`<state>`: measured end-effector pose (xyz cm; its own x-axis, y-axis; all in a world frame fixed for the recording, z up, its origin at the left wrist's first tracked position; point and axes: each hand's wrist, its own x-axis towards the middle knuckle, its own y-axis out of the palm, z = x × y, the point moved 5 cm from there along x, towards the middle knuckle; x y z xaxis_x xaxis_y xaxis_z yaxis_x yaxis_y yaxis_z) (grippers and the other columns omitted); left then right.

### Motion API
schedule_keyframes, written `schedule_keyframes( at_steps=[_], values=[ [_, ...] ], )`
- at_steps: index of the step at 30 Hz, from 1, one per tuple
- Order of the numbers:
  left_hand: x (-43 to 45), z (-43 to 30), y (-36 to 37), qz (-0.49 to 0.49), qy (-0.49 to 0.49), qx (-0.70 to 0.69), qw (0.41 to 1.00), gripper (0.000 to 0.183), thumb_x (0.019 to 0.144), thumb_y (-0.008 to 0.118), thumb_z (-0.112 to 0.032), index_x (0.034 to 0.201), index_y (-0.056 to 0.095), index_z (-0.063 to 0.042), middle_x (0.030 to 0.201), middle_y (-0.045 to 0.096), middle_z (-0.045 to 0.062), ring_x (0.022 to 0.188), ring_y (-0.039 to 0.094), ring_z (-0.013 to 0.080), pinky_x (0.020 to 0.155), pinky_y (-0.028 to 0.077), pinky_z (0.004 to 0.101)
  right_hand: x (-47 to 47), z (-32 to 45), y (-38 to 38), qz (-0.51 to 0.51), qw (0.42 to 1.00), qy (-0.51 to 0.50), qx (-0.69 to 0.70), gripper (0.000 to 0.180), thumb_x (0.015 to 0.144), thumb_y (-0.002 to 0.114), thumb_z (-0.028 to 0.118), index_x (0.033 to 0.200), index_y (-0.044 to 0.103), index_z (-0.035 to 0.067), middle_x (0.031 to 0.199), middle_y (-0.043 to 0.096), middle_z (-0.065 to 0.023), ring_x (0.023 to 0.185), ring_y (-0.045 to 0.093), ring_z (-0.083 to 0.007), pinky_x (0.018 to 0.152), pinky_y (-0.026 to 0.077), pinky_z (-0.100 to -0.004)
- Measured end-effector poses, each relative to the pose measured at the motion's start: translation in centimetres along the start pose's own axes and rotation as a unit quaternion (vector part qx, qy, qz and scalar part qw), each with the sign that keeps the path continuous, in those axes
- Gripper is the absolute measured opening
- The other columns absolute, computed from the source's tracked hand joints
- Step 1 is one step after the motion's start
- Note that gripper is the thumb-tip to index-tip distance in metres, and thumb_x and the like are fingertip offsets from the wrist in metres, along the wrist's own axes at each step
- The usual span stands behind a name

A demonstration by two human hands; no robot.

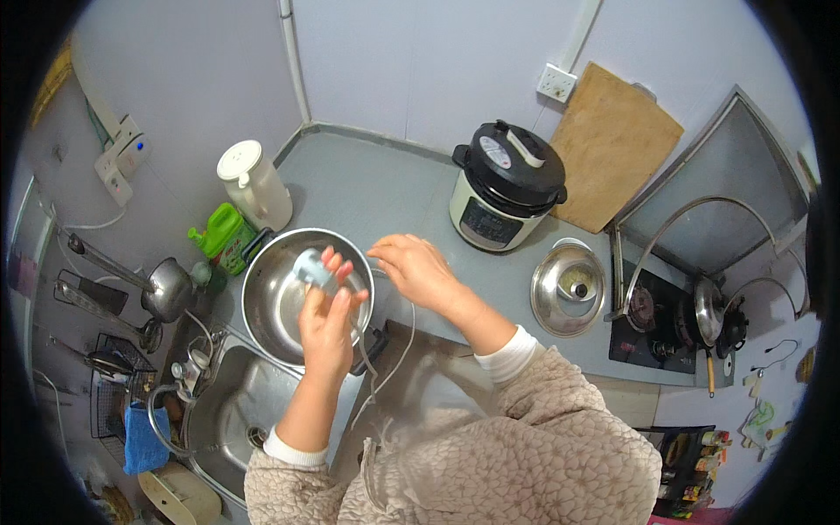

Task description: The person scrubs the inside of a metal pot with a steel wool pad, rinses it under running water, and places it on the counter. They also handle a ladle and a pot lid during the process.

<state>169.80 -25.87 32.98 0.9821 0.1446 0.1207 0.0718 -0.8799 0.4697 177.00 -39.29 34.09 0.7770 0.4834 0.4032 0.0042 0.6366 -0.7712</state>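
My left hand is over a large stainless steel pot, palm turned up. Its fingers are shut on a small pale blue object, too blurred to name. To the right of the pot rim is my right hand, fingers bent and close together; whether it pinches anything cannot be seen. A thin white cord loops between my hands and hangs past the counter edge. The inside of the pot shows bare metal, and it stands at the corner beside a steel sink.
Behind the pot stand a white lidded pitcher and a green jug. Farther right are an electric pressure cooker, a wooden cutting board, a steel pot lid and a gas stove. Ladles hang left.
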Motion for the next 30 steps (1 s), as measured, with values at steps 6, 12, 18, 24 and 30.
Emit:
schedule_keyframes(
  at_steps=[6,12,18,24,30],
  values=[
    [7.7,-2.1,5.8,0.013,0.195,0.217,0.956,0.037,0.084,0.052,-0.001,0.121,0.05,0.001,0.123,0.046,0.009,0.101,0.053,0.0175,0.085,0.045,0.0272,4.3,2.3,-7.2,-0.106,0.963,0.004,0.248,0.023,0.079,0.064,0.017,0.09,0.062,-0.003,0.084,0.059,-0.0066,0.07,0.056,-0.013,0.063,0.045,-0.0243],
    [14.4,-5.3,12.2,0.008,0.392,0.362,0.846,0.036,0.085,0.053,-0.004,0.12,0.049,0.001,0.123,0.047,0.015,0.109,0.049,0.0248,0.087,0.043,0.0333,11.2,-1.8,-12.4,-0.085,0.9,0.056,0.424,0.023,0.081,0.064,0.017,0.094,0.059,-0.001,0.078,0.061,-0.0057,0.061,0.054,-0.0081,0.054,0.045,-0.0213],
    [17.6,-4.8,12.8,-0.034,0.344,0.375,0.86,0.054,0.082,0.056,-0.01,0.133,0.038,-0.007,0.14,0.029,0.013,0.123,0.038,0.0266,0.085,0.044,0.035,19.4,-6.1,-20.6,-0.281,0.779,-0.084,0.555,0.027,0.089,0.054,0.017,0.107,0.049,-0.002,0.089,0.059,-0.009,0.072,0.061,-0.0123,0.065,0.052,-0.0255],
    [16.4,1.3,6.0,-0.036,0.216,0.447,0.867,0.051,0.079,0.054,-0.006,0.129,0.044,-0.007,0.14,0.029,0.011,0.124,0.036,0.0249,0.086,0.041,0.0326,21.4,-19.3,-23.6,-0.381,0.879,-0.041,0.283,0.028,0.09,0.053,0.021,0.106,0.05,-0.002,0.09,0.059,-0.0098,0.076,0.064,-0.0161,0.066,0.052,-0.0265],
    [11.5,2.5,0.1,-0.094,0.131,0.466,0.87,0.042,0.08,0.051,-0.005,0.123,0.049,-0.004,0.137,0.035,0.011,0.12,0.04,0.0236,0.084,0.041,0.0304,16.0,-39.0,-22.4,-0.451,0.836,0.22,0.222,0.028,0.088,0.052,0.025,0.089,0.052,-0.003,0.07,0.06,-0.0117,0.056,0.064,-0.0192,0.046,0.051,-0.0291]
  ],
)
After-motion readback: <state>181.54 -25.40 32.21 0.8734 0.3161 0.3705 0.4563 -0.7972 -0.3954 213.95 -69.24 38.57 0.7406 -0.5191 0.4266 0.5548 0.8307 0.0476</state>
